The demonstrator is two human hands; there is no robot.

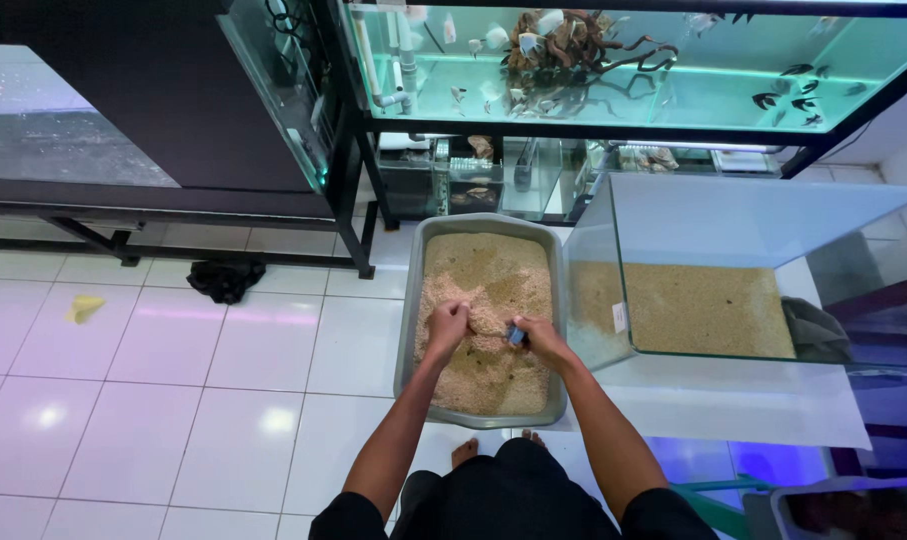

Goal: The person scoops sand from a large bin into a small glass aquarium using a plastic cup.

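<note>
A grey plastic tub point(410, 300) full of tan sand point(488, 270) sits on the white tiled floor in front of me. My left hand point(447, 323) is closed in the sand near the tub's middle, apparently gripping a fistful of it. My right hand point(541, 340) is beside it, holding a small blue object point(516, 336) down in the sand. Just right of the tub stands an empty glass aquarium point(673, 215) with a layer of the same sand point(708, 305) on its bottom, resting on a white sheet point(733, 400).
Lit fish tanks point(623, 60) on a black metal rack point(358, 190) stand behind the tub. A dark cloth point(225, 280) and a yellow scrap point(85, 307) lie on the tiles at left. A grey cloth point(815, 330) sits by the aquarium's right side. My bare feet point(465, 452) are near the tub.
</note>
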